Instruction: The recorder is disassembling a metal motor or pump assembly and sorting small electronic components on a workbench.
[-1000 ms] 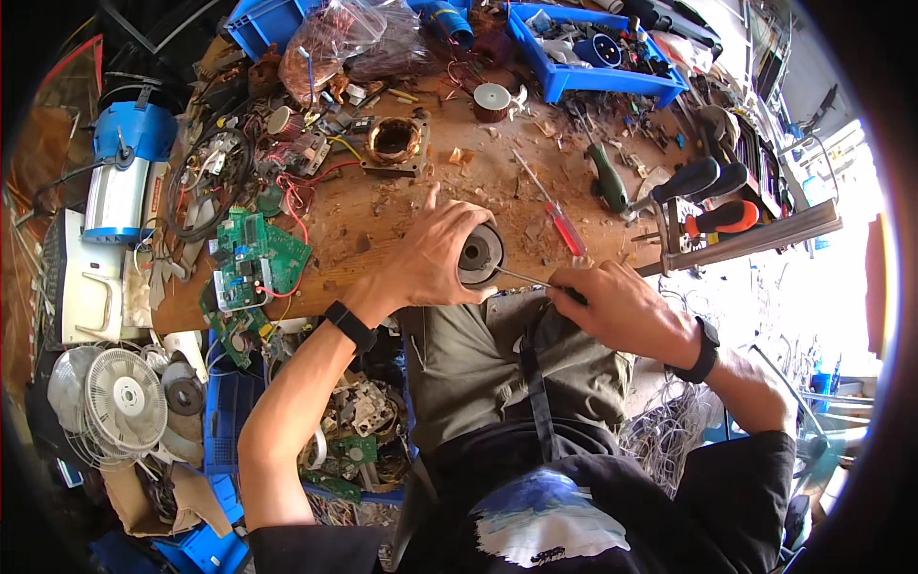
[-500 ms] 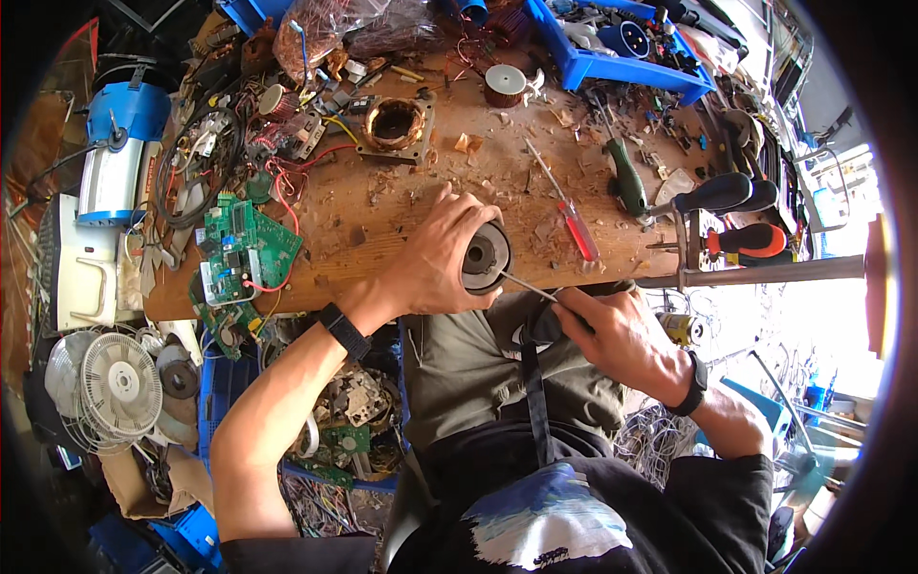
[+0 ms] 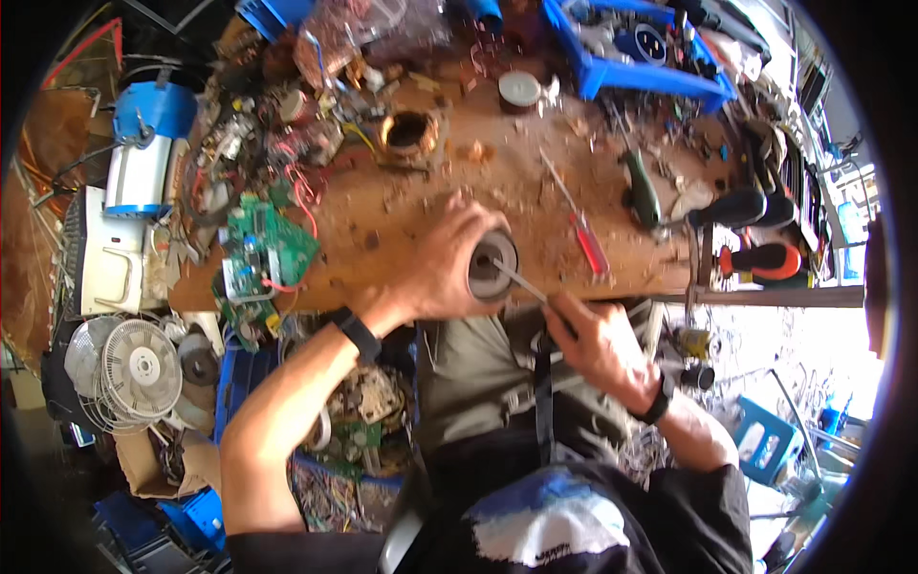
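My left hand (image 3: pixel 457 251) is closed around a round, cup-like metal motor part (image 3: pixel 495 279) at the front edge of the wooden bench. The part's hollow face, with a hole in its middle, is turned to the right. From the right, my right hand (image 3: pixel 604 346) grips a screwdriver (image 3: pixel 525 281) with a thin metal shaft; its dark handle is mostly hidden in my fingers. The tip reaches the middle of the part, at or in the hole. Farther back on the bench lies a motor stator with copper windings (image 3: pixel 408 134).
A red-handled screwdriver (image 3: pixel 590 243) and a green-handled tool (image 3: pixel 643 188) lie right of my hands. Several tools hang in a rack (image 3: pixel 705 253) at the right edge. Green circuit boards (image 3: pixel 273 239) and wires crowd the left; a blue tray (image 3: pixel 660 88) stands at the back right.
The screwdriver's tip has moved from the part's lower rim to its centre. My right hand has shifted slightly left relative to the bench, and the whole view has moved a little.
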`<state>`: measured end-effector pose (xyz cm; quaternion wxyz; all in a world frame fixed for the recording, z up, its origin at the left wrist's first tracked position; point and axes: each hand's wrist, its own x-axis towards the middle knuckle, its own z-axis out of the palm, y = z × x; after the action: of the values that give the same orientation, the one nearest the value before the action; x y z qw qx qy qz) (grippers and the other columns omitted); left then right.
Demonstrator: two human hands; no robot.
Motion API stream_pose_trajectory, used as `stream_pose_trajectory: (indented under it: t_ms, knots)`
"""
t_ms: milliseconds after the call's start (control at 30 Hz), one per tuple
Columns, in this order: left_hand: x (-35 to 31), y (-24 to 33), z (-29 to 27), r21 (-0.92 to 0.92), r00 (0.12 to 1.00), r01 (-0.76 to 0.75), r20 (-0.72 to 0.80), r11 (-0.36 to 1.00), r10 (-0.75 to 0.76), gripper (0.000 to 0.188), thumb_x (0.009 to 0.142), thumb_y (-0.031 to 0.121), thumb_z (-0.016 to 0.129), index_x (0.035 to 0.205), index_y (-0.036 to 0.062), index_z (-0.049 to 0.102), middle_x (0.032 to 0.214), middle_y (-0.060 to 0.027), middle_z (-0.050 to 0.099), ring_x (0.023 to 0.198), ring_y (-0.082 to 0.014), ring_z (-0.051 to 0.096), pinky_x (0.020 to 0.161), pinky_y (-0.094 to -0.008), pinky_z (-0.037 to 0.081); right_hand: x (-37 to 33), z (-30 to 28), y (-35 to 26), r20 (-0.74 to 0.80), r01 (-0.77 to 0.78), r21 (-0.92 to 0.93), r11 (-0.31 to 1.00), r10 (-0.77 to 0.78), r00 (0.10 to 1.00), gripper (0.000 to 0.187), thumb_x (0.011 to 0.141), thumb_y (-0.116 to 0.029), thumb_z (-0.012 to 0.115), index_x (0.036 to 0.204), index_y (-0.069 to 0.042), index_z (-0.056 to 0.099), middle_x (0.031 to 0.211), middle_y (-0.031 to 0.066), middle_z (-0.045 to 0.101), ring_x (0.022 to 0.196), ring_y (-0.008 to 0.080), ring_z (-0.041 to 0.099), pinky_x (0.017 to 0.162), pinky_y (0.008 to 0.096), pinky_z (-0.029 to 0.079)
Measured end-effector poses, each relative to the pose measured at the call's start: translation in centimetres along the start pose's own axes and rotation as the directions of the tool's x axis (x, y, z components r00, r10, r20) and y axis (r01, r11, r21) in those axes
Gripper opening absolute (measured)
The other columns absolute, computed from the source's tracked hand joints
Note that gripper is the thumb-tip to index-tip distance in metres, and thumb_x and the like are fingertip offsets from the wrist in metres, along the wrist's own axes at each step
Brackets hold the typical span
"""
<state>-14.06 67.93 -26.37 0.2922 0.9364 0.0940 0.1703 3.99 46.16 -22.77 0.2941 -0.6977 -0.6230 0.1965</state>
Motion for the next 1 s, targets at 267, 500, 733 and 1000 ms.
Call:
stream_pose_trajectory:
  t_ms: [267, 500, 733, 1000]
  knots:
    - [-0.2, 0.8, -0.9, 0.024, 1.000, -0.015, -0.015, 1.000, 0.015, 0.094, 0.070, 0.040, 0.097, 0.144, 0.0075, 0.050, 0.137, -0.0146, 0.055, 0.139, -0.0378, 0.050, 0.131, -0.0595, 0.023, -0.9, -3.4, -0.6, 0.102, -0.067, 0.080, 0.995, 0.059, 0.993, 0.014, 0.103, -0.016, 0.068, 0.100, -0.003, 0.066, 0.069, 0.0211, 0.064, 0.068, 0.0439, 0.068, 0.059, 0.0479, 0.052]
    - [-1.7, 5.3, -2.5, 0.109, 0.998, 0.048, -0.055, 0.993, -0.043, 0.079, 0.074, 0.034, 0.096, 0.140, 0.0130, 0.059, 0.142, -0.0150, 0.053, 0.141, -0.0386, 0.046, 0.123, -0.0563, 0.035, -1.9, -5.8, -1.1, 0.123, -0.130, 0.031, 0.991, 0.125, 0.985, 0.018, 0.101, -0.019, 0.068, 0.106, -0.001, 0.068, 0.074, 0.0229, 0.068, 0.075, 0.0451, 0.070, 0.067, 0.0507, 0.054]
    - [-3.6, 6.3, 0.1, 0.053, 0.949, 0.220, -0.242, 0.974, -0.201, 0.066, 0.087, 0.036, 0.089, 0.141, 0.0094, 0.060, 0.149, -0.0168, 0.048, 0.142, -0.0413, 0.046, 0.119, -0.0515, 0.040, -1.0, -7.8, -1.6, 0.105, -0.022, -0.013, 1.000, 0.023, 0.994, 0.021, 0.100, -0.021, 0.069, 0.108, -0.002, 0.075, 0.093, 0.0218, 0.074, 0.089, 0.0439, 0.072, 0.079, 0.0497, 0.057]
    - [-3.3, 5.3, 0.2, -0.076, 0.942, 0.189, -0.268, 0.979, -0.202, 0.075, 0.083, 0.025, 0.093, 0.145, 0.0032, 0.056, 0.152, -0.0208, 0.055, 0.141, -0.0402, 0.054, 0.118, -0.0471, 0.045, 0.6, -8.7, -6.0, 0.113, 0.037, -0.336, 0.941, 0.001, 0.994, 0.020, 0.095, -0.018, 0.073, 0.108, -0.004, 0.078, 0.088, 0.0165, 0.073, 0.084, 0.0385, 0.071, 0.075, 0.0497, 0.054]
